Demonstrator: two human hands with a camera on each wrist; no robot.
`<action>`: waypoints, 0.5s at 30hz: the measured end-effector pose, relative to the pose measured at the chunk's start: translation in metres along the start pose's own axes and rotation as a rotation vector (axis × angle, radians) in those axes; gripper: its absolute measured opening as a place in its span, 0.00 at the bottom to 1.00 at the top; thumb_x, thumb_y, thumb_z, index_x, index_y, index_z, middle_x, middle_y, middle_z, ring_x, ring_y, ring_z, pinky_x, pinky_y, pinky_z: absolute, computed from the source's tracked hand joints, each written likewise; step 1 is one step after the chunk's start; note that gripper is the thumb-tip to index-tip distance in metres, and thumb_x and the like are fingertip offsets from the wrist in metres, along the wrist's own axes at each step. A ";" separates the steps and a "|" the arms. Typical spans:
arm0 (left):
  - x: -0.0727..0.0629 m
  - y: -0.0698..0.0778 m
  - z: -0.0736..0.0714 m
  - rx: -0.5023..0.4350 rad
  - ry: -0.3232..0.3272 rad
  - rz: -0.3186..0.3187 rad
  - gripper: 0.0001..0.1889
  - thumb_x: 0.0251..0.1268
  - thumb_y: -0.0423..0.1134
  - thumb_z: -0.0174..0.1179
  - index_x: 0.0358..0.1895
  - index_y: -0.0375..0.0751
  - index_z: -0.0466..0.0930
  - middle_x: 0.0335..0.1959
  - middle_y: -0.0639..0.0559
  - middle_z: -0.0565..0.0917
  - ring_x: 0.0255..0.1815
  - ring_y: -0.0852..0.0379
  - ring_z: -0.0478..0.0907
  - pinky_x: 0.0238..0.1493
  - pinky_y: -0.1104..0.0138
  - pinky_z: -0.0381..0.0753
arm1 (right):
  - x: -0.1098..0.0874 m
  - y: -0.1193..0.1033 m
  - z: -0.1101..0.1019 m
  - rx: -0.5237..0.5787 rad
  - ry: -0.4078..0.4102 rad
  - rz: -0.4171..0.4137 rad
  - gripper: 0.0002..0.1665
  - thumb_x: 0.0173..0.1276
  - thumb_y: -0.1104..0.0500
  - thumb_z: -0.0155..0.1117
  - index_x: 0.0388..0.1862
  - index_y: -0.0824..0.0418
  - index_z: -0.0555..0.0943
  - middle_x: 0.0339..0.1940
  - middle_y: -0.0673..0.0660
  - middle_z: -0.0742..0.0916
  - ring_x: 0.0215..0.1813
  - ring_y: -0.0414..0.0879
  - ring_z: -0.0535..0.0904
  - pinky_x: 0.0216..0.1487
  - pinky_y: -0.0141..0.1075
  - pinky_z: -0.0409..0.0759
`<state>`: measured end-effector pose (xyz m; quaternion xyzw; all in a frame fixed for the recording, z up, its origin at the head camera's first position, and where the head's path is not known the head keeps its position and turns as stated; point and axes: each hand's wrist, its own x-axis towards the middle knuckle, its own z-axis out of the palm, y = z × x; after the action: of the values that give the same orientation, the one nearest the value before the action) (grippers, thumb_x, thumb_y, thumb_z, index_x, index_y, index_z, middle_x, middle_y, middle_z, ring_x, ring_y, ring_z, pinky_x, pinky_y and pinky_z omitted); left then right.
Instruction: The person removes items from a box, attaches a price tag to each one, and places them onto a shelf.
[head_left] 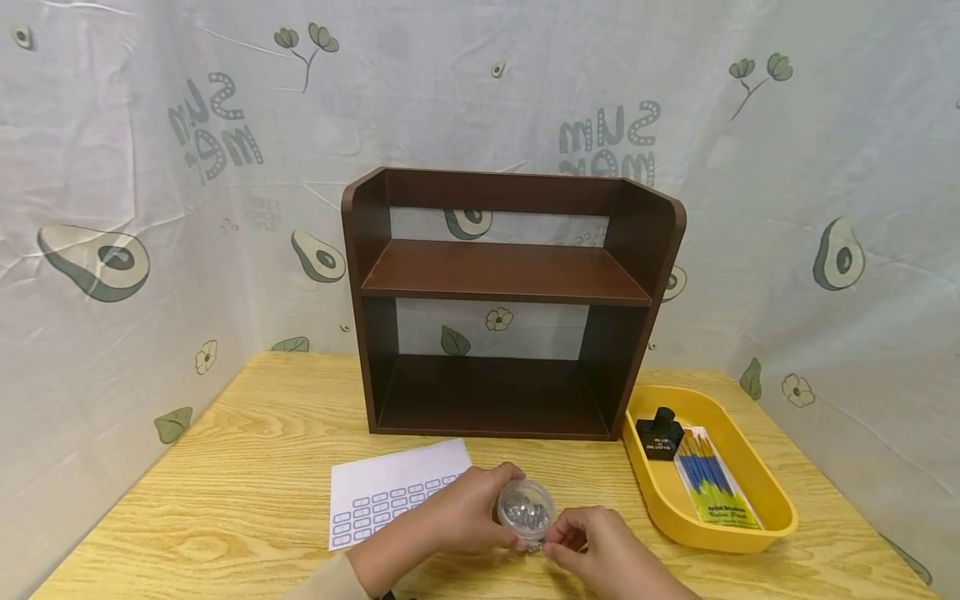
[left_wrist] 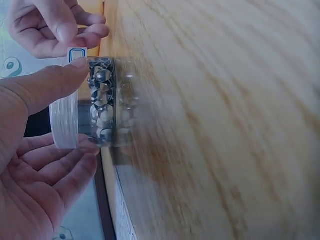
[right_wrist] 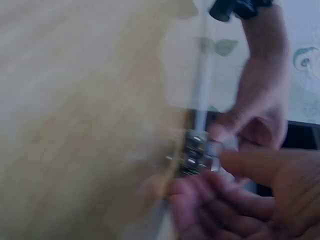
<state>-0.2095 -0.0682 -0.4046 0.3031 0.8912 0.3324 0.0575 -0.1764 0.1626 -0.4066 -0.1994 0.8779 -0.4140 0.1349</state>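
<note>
- Head view: a clear round jar [head_left: 527, 510] is sitting at the wood-grain tabletop [head_left: 225, 500], between the two hands; the left hand [head_left: 476, 507] is gripping it from the left side; the right hand [head_left: 600, 542] is bringing thumb and forefinger together at the jar's near right edge; a brown shelf [head_left: 510, 271] is standing behind the jar; a white sheet of blue-bordered labels [head_left: 405, 467] is lying to the jar's left, partly under the left forearm; a yellow tray [head_left: 776, 517] is resting to the jar's right, holding a black bottle [head_left: 660, 437] and a pack of blue-handled brushes [head_left: 720, 492].
- Left wrist view: the left thumb and fingers are clasping the jar around its ridged lid [left_wrist: 64, 120]; shiny metallic pieces [left_wrist: 103, 100] are showing through the clear wall; a small label [left_wrist: 77, 53] is sticking out beside the lid, under the left thumb's tip, and the right fingertips are pinching its other end.
- Right wrist view: motion is blurring the jar; the right fingers are curling just beside it; the left hand is reaching in from its far side.
</note>
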 end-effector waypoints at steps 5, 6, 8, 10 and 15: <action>0.001 0.000 -0.001 0.010 -0.003 0.001 0.38 0.49 0.43 0.84 0.65 0.42 0.77 0.51 0.52 0.89 0.47 0.68 0.83 0.50 0.73 0.83 | 0.006 -0.001 -0.003 -0.080 -0.031 0.056 0.13 0.68 0.54 0.76 0.38 0.62 0.84 0.29 0.50 0.84 0.33 0.43 0.76 0.32 0.31 0.76; 0.001 0.000 -0.001 0.011 -0.002 0.001 0.38 0.48 0.43 0.84 0.65 0.42 0.77 0.51 0.52 0.89 0.47 0.68 0.83 0.51 0.73 0.83 | 0.008 0.003 -0.003 -0.107 -0.030 0.069 0.14 0.68 0.51 0.76 0.39 0.60 0.84 0.29 0.49 0.83 0.32 0.42 0.76 0.31 0.31 0.75; 0.002 -0.001 -0.001 0.011 -0.002 0.001 0.38 0.48 0.43 0.84 0.64 0.42 0.77 0.51 0.53 0.89 0.47 0.68 0.83 0.51 0.73 0.83 | 0.013 0.012 -0.001 -0.144 -0.023 0.086 0.19 0.66 0.47 0.77 0.40 0.59 0.82 0.26 0.48 0.80 0.30 0.42 0.74 0.29 0.31 0.72; 0.002 -0.001 0.000 0.010 -0.001 0.001 0.37 0.48 0.43 0.84 0.63 0.43 0.78 0.51 0.53 0.89 0.48 0.68 0.83 0.52 0.73 0.83 | 0.018 0.018 0.000 -0.153 -0.027 0.096 0.22 0.64 0.42 0.77 0.42 0.57 0.82 0.25 0.48 0.78 0.29 0.42 0.73 0.28 0.32 0.70; 0.002 -0.002 0.000 0.015 0.002 0.005 0.37 0.47 0.43 0.84 0.63 0.44 0.78 0.50 0.54 0.89 0.47 0.68 0.83 0.51 0.73 0.83 | 0.018 0.007 -0.001 -0.143 -0.021 0.054 0.26 0.64 0.43 0.78 0.48 0.59 0.81 0.28 0.51 0.80 0.30 0.44 0.74 0.27 0.33 0.69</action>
<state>-0.2116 -0.0679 -0.4056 0.3056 0.8930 0.3261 0.0534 -0.1942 0.1585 -0.4128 -0.1889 0.9088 -0.3445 0.1405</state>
